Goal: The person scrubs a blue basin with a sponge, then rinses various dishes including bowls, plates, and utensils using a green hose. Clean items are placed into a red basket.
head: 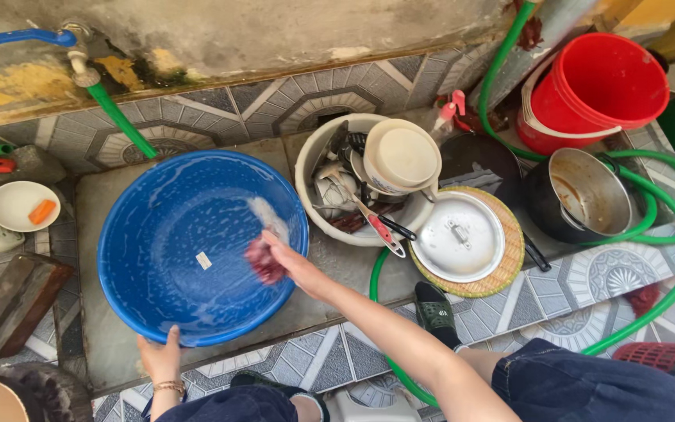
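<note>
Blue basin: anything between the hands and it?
Nothing visible. The left hand grips the near rim of the blue basin. The right hand presses a reddish scrubber against its inner wall; only that scrubber lies between palm and basin.

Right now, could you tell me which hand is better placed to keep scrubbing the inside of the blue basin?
Probably the right hand: it holds the red scrubber inside the blue basin; the left hand grips the near rim.

So it's a low concrete slab point(337, 262) edged with patterned tiles. The big blue basin point(181, 234) sits on it right under the fingers point(269, 244); past the fingertips there's a white tub of dishes point(310, 195), then a woven mat point(509, 258) and a black pot point(580, 199).
</note>
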